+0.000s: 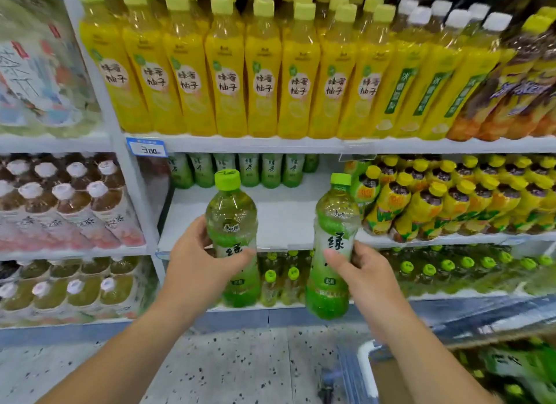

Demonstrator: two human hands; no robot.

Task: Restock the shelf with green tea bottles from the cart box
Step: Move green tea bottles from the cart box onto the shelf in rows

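My left hand (197,263) grips one green tea bottle (231,223) with a lime cap, held upright in front of the middle shelf (282,220). My right hand (365,279) grips a second green tea bottle (332,247), tilted slightly left. Both bottles hover just before the shelf's front edge. At the back of that shelf stands a row of several green tea bottles (249,170), with bare white shelf in front of them. The cart box (511,370) with green bottles shows at the bottom right, blurred.
Yellow honey-citrus bottles (228,73) fill the shelf above. Yellow-capped bottles (451,199) crowd the right of the middle shelf. Shrink-wrapped packs (66,199) sit in the left bay. More green bottles (282,280) stand on the lower shelf. Speckled floor (234,367) lies below.
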